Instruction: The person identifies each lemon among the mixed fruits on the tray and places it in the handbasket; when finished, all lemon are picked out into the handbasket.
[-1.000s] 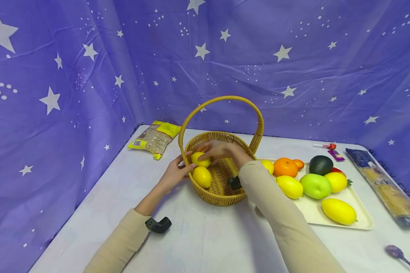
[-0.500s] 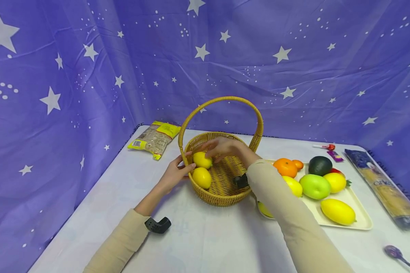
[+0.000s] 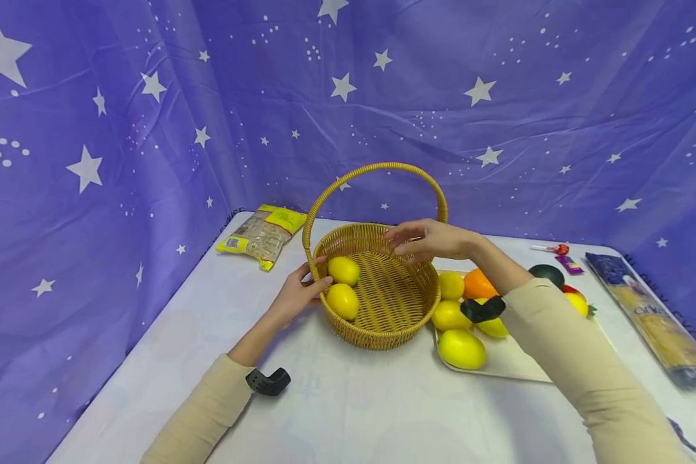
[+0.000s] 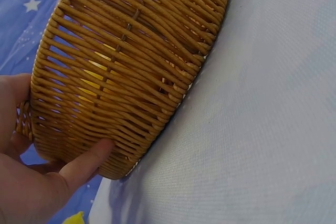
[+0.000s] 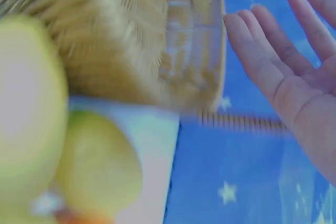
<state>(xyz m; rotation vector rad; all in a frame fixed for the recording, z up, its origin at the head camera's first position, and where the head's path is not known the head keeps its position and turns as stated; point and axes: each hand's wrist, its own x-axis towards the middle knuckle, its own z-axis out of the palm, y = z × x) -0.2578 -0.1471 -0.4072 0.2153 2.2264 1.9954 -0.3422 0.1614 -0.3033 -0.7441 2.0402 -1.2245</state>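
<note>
A woven wicker basket [image 3: 377, 340] with a tall arched handle stands mid-table. Two lemons, an upper lemon [image 3: 343, 270] and a lower lemon [image 3: 343, 302], lie inside against its left wall. My left hand [image 3: 294, 296] grips the basket's left rim, thumb at the top edge; in the left wrist view, a finger reaches along the outer wicker wall [image 4: 121, 72]. Above the basket's right side, my right hand [image 3: 437, 240] is raised with nothing in it, its fingers spread in the right wrist view. That view is blurred.
Right of the basket, a cream tray [image 3: 519, 366] holds several lemons [image 3: 463, 349], an orange [image 3: 477, 283] and a dark green fruit [image 3: 548, 275], partly behind my right forearm. A yellow-ended bag [image 3: 262, 235] lies back left. A long pasta pack [image 3: 652, 316] and a red lollipop [image 3: 561, 249] lie right.
My right hand has let go of the upper lemon, left the basket's inside, and moved up and right. My left hand keeps its place on the rim.
</note>
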